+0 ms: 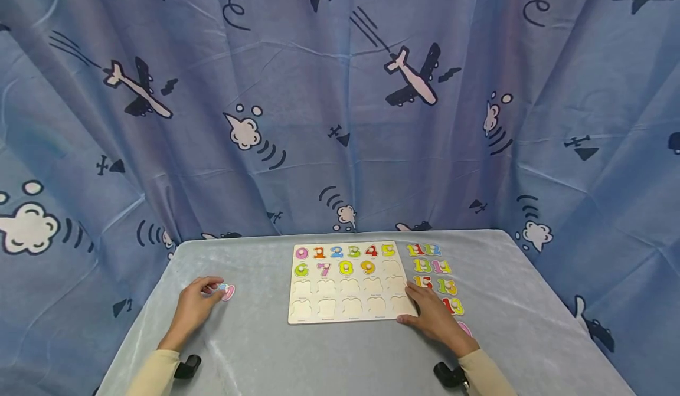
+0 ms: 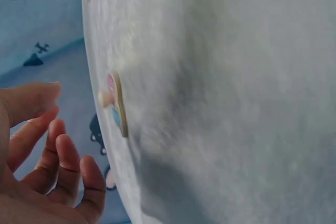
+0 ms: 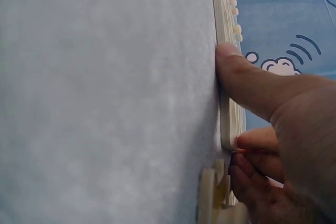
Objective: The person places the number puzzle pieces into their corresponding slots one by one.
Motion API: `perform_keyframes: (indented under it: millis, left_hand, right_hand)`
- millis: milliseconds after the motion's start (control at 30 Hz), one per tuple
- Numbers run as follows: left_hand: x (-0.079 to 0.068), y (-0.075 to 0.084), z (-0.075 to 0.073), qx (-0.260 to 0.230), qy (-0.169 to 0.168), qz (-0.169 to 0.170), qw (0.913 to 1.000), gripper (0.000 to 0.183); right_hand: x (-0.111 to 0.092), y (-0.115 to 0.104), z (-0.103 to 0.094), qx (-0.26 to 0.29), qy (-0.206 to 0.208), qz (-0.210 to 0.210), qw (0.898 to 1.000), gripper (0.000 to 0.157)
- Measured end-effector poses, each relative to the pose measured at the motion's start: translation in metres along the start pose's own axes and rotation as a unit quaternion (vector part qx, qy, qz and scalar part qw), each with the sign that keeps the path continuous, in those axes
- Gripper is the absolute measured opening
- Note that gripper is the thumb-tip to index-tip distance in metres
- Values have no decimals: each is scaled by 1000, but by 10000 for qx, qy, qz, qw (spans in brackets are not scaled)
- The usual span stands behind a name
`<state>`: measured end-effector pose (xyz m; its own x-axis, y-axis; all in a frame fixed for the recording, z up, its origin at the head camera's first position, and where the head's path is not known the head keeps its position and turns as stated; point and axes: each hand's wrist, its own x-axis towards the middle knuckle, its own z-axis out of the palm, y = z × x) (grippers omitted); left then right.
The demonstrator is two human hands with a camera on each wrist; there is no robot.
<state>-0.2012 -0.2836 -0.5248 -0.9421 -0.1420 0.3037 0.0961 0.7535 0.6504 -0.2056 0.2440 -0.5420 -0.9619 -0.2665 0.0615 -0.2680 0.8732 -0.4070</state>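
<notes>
We had the hands well apart. Left hand (image 1: 193,304) hovered at a pink-and-blue piece (image 1: 228,292) on the left side of the table (image 1: 255,354); thumb and index tips nearly met, other fingers loosely bent, and in the left wrist view we saw them clear of the piece's knob. Right hand (image 1: 432,316) gripped the near right corner of the number board (image 1: 366,299), thumb on the near edge, fingertips along the right edge. Board lay flat mid-table: we read 0–5 in the top row, 6–9 in the second, recesses below. Number pieces (image 1: 423,266) sat in pairs right of the board, 11 and 12 farthest; the right hand partly hid the nearer ones. Behind, we had a blue curtain (image 1: 297,177).
</notes>
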Motion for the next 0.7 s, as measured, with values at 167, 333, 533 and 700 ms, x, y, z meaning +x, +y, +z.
perform_keyframes:
  millis: [167,333,533,700]
  left_hand:
    - [2,-8,-4,-26,-318,-432,9986,24]
    - [1,-14,-6,-6,-647,-550,9964,23]
    - [0,-17,-5,-18,-862,-549,9948,15]
    - [2,-16,-3,-17,-952,-639,9934,14]
  right_hand:
    - [0,0,0,22,21,-55,10000,83]
    - [0,0,-1,40,26,-32,10000,82]
    - [1,-1,-1,72,2,20,10000,82]
    - [1,-1,-1,91,-56,71,9999,83]
